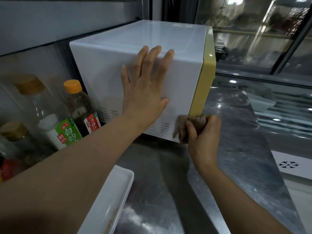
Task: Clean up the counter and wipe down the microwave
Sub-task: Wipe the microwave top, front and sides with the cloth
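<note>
A white microwave (135, 68) with a pale yellow front frame stands on the stainless steel counter (236, 149), its side panel turned toward the camera and its yellow front facing right. The left hand (145, 88) lies flat against that white side panel, fingers straight and spread, the fingertips reaching the top edge of the casing and the thumb pointing right. It presses on the panel and grips nothing.

Lower and to the right, the right hand (202, 134) holds a bunched brown cloth (190, 125), its fingers curled around the wad. The cloth touches the microwave's near lower corner, where the white side meets the yellow front frame, just right of the vent slots. The two hands are near each other, the left above and to the left of the right.

Left of the microwave stand sauce bottles: an orange-capped bottle (79, 105) with a red label just beside the casing, and a green-labelled bottle (55, 124) nearer the camera. A stack of white rectangular trays (109, 205) sits on the near counter under the left forearm.
</note>
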`<state>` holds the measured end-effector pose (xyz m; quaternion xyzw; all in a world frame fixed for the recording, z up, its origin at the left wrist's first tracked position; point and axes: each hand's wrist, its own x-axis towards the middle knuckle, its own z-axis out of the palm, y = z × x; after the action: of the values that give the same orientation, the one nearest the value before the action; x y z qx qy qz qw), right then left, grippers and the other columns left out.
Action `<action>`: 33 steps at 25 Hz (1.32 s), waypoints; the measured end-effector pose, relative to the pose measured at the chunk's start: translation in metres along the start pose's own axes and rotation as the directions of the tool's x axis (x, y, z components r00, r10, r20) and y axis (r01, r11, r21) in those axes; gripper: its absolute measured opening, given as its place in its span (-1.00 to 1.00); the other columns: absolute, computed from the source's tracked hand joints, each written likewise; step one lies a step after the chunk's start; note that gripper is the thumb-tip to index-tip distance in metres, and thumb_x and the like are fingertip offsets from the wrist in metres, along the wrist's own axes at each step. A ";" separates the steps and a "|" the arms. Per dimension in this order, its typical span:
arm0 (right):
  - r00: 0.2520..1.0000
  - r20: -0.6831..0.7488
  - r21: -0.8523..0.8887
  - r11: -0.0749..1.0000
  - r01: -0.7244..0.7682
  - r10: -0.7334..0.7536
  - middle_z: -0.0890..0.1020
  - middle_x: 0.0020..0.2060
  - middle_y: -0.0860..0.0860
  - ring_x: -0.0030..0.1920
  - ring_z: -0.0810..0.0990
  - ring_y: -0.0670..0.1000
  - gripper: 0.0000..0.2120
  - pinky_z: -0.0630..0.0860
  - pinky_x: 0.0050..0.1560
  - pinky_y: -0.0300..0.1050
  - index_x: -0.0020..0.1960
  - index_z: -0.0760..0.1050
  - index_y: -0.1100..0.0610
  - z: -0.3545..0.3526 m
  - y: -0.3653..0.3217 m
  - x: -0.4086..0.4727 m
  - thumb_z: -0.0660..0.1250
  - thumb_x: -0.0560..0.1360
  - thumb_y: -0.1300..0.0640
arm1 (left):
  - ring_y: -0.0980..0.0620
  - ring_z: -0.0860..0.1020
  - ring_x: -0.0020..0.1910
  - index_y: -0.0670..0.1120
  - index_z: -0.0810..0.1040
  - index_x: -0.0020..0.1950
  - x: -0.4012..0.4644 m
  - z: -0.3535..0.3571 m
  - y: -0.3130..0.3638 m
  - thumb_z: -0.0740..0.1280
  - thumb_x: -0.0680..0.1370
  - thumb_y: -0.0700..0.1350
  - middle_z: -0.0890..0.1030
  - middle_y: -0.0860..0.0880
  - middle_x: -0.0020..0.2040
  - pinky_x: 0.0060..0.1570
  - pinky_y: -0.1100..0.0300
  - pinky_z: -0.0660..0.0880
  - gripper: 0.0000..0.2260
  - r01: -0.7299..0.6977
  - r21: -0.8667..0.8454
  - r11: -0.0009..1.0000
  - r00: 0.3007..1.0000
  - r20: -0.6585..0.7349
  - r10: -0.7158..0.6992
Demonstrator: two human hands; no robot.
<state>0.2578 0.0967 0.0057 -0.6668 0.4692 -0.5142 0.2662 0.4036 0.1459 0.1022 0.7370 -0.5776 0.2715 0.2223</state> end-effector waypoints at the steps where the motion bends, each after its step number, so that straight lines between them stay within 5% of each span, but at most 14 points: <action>1: 0.998 0.038 -0.022 0.999 -0.048 0.049 0.36 -0.04 0.08 -0.15 0.35 -0.12 -0.75 0.31 -0.13 -0.34 -0.09 0.28 0.15 0.005 0.010 -0.009 0.38 0.45 0.22 | -0.11 -0.02 0.52 0.09 -0.06 0.51 0.000 0.002 -0.001 0.47 0.33 0.08 0.08 -0.06 0.53 0.37 -0.33 0.11 -0.07 -0.003 0.004 1.000 1.000 -0.011 0.003; 4: 0.983 0.085 -0.077 0.985 -0.155 0.161 0.36 0.03 0.11 -0.09 0.36 -0.04 -0.71 0.26 -0.12 -0.35 -0.05 0.25 0.16 0.015 0.035 -0.026 0.38 0.45 0.23 | -0.11 -0.02 0.52 0.08 -0.04 0.52 0.001 0.006 -0.004 0.48 0.32 0.11 0.09 -0.06 0.53 0.35 -0.33 0.13 -0.07 -0.018 0.004 1.000 1.000 -0.021 0.018; 7: 0.973 0.090 -0.066 0.976 -0.205 0.211 0.43 -0.01 0.10 -0.08 0.46 0.00 -0.68 0.42 -0.10 -0.16 -0.05 0.23 0.13 0.019 0.044 -0.026 0.40 0.43 0.17 | -0.10 -0.03 0.53 0.08 -0.03 0.53 0.001 0.005 -0.003 0.47 0.33 0.09 0.08 -0.06 0.54 0.37 -0.32 0.11 -0.07 -0.010 0.001 1.000 1.000 -0.019 0.010; 15: 0.942 0.224 -0.113 0.967 -0.229 0.249 0.55 -0.26 0.05 -0.34 0.58 0.05 -0.66 0.56 -0.47 0.07 -0.18 0.17 0.00 0.013 0.035 -0.023 0.31 0.41 0.30 | -0.10 -0.02 0.53 0.09 -0.03 0.53 0.001 0.000 0.000 0.49 0.33 0.08 0.08 -0.05 0.53 0.38 -0.31 0.12 -0.07 0.011 0.019 1.000 1.000 0.002 -0.011; 19: 0.909 0.382 -0.348 0.937 -0.022 0.163 0.57 -0.10 0.20 -0.13 0.56 0.23 -0.80 0.53 -0.14 0.19 -0.06 0.28 0.21 -0.006 0.029 -0.008 0.30 0.42 0.29 | -0.08 0.00 0.52 0.11 -0.03 0.51 0.000 -0.005 0.001 0.50 0.33 0.03 0.09 -0.04 0.52 0.34 -0.30 0.15 -0.08 0.026 0.025 0.999 0.999 0.021 -0.027; 29: 0.835 0.508 -0.261 0.962 -0.082 0.209 0.54 0.04 0.12 0.04 0.51 0.08 -0.74 0.37 -0.09 -0.17 0.03 0.41 0.14 -0.090 -0.008 0.043 0.41 0.41 0.18 | -0.04 -0.06 0.55 0.09 -0.05 0.54 0.005 -0.054 0.014 0.53 0.35 -0.06 -0.07 0.02 0.57 0.32 -0.13 0.28 -0.04 0.097 0.044 0.994 0.948 0.300 -0.106; 33: 0.797 0.581 -0.235 0.972 -0.031 0.166 0.55 -0.03 0.06 -0.07 0.47 -0.01 -0.79 0.35 -0.17 -0.29 -0.02 0.41 0.08 -0.115 -0.024 0.060 0.40 0.42 0.20 | -0.13 0.18 0.47 0.10 -0.14 0.53 0.001 -0.079 0.029 0.50 0.38 -0.07 -0.20 0.01 0.56 0.22 -0.07 0.36 -0.03 0.121 0.127 0.984 0.910 0.381 -0.161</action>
<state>0.1608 0.0676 0.0893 -0.7936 0.4481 -0.2103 0.3537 0.3647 0.1891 0.1633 0.8264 -0.5411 0.1313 0.0845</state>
